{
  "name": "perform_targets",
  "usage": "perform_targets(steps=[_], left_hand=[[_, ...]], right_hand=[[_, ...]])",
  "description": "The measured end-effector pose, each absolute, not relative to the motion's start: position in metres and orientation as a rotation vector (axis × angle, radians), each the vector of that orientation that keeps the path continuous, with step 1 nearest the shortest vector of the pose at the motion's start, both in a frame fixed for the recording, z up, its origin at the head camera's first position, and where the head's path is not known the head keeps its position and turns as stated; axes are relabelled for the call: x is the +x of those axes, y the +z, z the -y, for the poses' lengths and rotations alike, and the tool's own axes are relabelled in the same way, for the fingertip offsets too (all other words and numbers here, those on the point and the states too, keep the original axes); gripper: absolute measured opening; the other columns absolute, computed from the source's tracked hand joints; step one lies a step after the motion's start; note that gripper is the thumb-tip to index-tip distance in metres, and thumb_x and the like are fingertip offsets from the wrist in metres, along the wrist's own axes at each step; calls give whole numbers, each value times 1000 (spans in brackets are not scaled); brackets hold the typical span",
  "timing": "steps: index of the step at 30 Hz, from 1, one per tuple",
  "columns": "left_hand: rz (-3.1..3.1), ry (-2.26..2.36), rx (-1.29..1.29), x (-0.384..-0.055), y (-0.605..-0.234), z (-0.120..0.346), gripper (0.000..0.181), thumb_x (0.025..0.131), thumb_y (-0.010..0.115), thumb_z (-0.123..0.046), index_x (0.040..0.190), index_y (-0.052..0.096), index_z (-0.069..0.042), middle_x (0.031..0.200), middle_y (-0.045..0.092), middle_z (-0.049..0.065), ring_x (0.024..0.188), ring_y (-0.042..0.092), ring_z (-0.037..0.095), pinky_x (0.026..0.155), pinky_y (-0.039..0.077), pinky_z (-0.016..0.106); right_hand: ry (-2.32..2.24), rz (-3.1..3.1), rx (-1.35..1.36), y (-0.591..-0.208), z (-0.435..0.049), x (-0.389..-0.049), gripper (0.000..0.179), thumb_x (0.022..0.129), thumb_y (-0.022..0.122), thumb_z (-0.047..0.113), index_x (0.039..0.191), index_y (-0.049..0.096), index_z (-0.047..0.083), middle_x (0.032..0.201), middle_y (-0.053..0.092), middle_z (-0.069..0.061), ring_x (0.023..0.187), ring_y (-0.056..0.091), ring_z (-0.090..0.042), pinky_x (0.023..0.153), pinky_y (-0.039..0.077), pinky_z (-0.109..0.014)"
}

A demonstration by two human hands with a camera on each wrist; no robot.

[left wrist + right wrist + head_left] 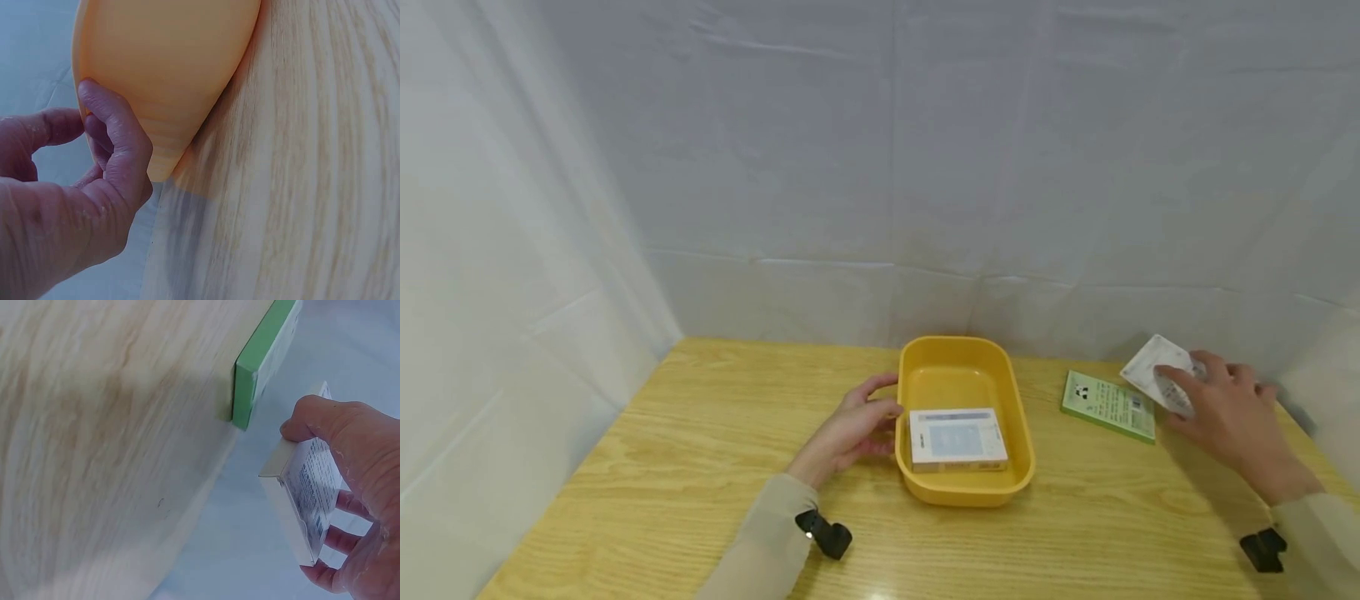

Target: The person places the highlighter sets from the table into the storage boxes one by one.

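Observation:
My left hand point(860, 423) is at the left side of a yellow plastic tray point(1021, 425). In the left wrist view its thumb and curled fingers pinch the tray's rim point(79, 56). Inside the tray's near half lies a flat white box point(957, 442) with a pale blue panel. My right hand point(1236, 417) grips a small white box point(1152, 365), tilted, at the back right. The right wrist view shows thumb and fingertips on opposite edges of that white box point(306, 481), with fine print on one face. Close beside it, a green box point(1107, 406) with a panda picture lies on the table.
The wood-grain table point(700, 467) reaches back to a pale hanging sheet point(820, 167), with another sheet along the left. A black strap camera point(823, 533) sits on the left wrist and another black camera point(1264, 550) on the right.

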State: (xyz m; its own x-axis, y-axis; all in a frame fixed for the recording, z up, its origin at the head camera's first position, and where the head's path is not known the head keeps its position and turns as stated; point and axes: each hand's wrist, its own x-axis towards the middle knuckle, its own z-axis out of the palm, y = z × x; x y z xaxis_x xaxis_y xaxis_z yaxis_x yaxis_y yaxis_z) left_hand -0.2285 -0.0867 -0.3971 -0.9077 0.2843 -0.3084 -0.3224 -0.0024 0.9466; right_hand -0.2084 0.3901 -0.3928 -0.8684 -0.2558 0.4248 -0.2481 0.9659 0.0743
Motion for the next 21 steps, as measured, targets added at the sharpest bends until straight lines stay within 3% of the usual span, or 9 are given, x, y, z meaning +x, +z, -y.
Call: perform_targets(steps=[21], left_hand=[[-1885,1952,-29,-227,-398,88,58,100,54,-12,155,39,-18,137,56,23,96,61,23,63,53,25]], right_hand=[[45,2579,478,-376,-343,-207,63,70,82,17,130,62,14,139,44,-32,106,45,-66,73,38,-78]])
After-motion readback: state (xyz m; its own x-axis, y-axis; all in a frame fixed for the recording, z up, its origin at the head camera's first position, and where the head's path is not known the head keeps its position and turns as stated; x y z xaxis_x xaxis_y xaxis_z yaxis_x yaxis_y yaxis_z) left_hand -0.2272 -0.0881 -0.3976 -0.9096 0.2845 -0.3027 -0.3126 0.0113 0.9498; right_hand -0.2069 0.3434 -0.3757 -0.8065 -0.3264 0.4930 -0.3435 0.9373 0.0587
